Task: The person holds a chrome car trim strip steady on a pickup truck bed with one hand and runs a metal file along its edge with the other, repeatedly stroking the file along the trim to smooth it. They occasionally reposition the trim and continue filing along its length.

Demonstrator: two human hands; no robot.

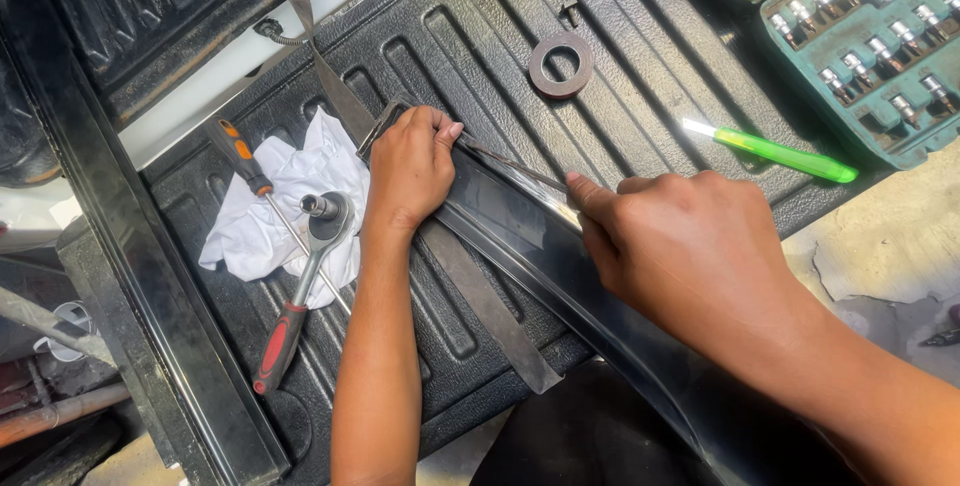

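Pressing down at the far end of a long glossy black trim strip [520,226], left hand [410,168] with fingers curled over the strip's metal end piece [385,124], palm flat against it. Pinching toward the strip's upper edge, right hand [690,246] with thumb and forefinger drawn together near a thin dark sliver [510,164] running along that edge; cannot tell whether the fingertips actually grip it, since the knuckles cover the contact. Lying diagonally across a ribbed black bedliner [620,36], from the middle toward the near right, the strip's lower stretch hidden under the right forearm and cut off at the bottom edge. Crossing beneath it, a flat grey metal bar [490,306], partly covered by the left wrist. Resting left of the hands on a crumpled white rag [290,186]: a ratchet wrench with a red handle [300,296] and an orange-and-black screwdriver [245,161], its tip hard to make out against the cloth. Farther off, a rusty metal ring [560,64]. To the right, a green-handled tool [780,154], tip too bright to read. Cropped at the far right corner, a teal socket case [880,36].
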